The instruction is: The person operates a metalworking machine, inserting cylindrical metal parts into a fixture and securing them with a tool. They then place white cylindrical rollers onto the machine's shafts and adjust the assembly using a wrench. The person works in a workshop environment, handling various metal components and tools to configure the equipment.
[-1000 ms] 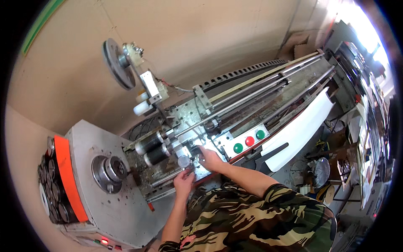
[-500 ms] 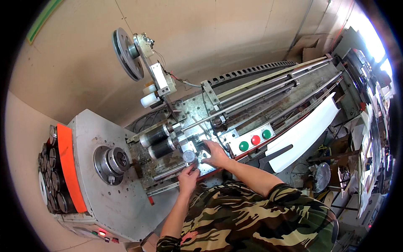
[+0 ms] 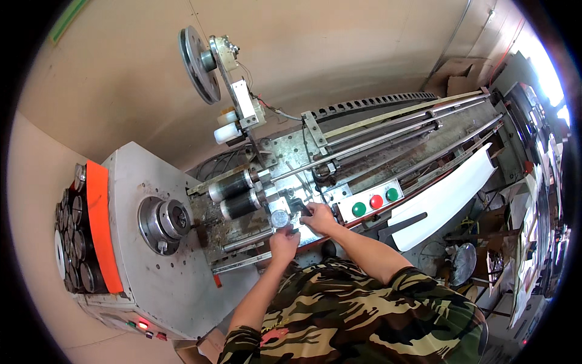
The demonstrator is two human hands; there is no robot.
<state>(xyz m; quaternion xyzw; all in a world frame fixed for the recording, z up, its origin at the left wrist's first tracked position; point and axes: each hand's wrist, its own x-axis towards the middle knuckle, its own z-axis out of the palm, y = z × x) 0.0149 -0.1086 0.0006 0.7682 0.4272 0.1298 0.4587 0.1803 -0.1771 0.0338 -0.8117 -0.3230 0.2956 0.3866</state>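
While the long grey metal machine bed [image 3: 456,125] is running toward the upper right, the white rectangular button panel [image 3: 347,212] is edging your right side. Your left hand [image 3: 284,245] is resting just below the round silver metal knob [image 3: 279,219], its hold hidden. Nearer the small black angular part [image 3: 297,206], your right hand [image 3: 321,220] is sitting half-curled at its lower-right end, grip unclear; little room is showing between hands.

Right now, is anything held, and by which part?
Cannot be told: the right hand is at a dark piece, the left hand beside the round metal knob.
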